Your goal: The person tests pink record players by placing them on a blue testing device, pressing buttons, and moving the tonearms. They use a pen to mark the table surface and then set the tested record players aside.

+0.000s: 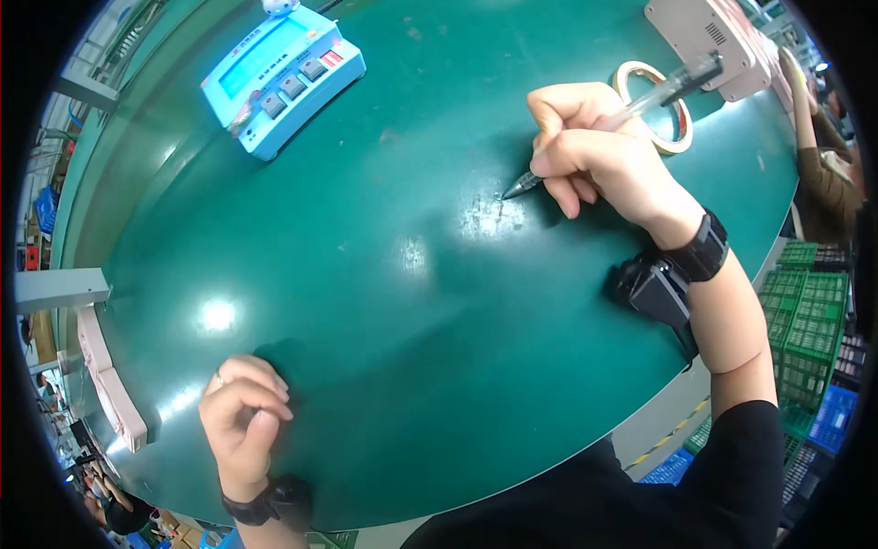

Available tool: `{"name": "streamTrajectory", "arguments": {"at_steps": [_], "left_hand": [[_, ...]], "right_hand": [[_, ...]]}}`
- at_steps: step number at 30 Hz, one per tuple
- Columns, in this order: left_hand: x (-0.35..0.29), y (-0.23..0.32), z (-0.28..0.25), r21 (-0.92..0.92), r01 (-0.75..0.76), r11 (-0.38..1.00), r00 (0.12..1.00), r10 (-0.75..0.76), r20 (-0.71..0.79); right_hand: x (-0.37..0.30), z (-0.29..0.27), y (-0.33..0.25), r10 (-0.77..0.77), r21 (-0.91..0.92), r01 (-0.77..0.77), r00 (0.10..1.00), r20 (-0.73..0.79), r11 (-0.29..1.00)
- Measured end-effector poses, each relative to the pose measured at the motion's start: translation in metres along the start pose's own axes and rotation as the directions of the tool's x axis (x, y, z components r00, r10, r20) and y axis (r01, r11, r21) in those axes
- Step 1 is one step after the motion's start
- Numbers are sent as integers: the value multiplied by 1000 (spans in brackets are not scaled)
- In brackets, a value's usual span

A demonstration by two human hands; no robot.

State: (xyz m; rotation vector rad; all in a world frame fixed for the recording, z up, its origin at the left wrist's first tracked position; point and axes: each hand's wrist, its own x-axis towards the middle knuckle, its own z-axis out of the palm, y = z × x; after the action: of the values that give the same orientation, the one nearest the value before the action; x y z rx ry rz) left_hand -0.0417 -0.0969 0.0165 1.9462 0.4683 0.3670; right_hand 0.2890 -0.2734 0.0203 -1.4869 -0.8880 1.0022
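Right fingers first: they're pinching a slim clear plastic pen with a dark tip, thumb and forefinger tight on it near the point, the other fingers curled beneath. The pen slants through the right hand, its tip aimed down at the glossy dark-green counter; whether it touches, I can't tell from where I sit. Over to the left hand, well apart at the near left side of the counter — fingers loosely curled, thumb just short of the forefinger, a ring on one of them.

Moving out to the wrists, I've got a black wristband on the right, a chunky black device just beside it, and a black strap on the left. Past the right hand lies a cream ring-shaped roll of tape, partly behind the pen's clear barrel. At the far edge on the right stands a pale boxy vented housing. Far left — a light-blue plastic box with a bright screen and three grey switches. Off the counter to the right, I see stacked green plastic crates.
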Motion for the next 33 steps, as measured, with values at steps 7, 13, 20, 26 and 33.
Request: {"name": "streamTrajectory", "arguments": {"at_steps": [7,13,20,26,33], "left_hand": [[0,-1,-3,-10,-48,999,998,48,28],[0,0,-3,-21,-54,998,998,54,27],[-1,1,-3,-28,-41,999,998,42,43],[0,1,-3,-49,-35,998,998,38,42],[0,0,-3,-63,-27,998,999,30,45]], "right_hand": [[-3,8,0,-19,47,16,999,50,999],[-2,4,6,-99,205,123,988,-122,971],[1,5,9,-157,76,167,980,-120,983],[1,6,9,-167,46,170,984,-69,984],[1,5,8,-162,43,164,986,-41,986]]}}
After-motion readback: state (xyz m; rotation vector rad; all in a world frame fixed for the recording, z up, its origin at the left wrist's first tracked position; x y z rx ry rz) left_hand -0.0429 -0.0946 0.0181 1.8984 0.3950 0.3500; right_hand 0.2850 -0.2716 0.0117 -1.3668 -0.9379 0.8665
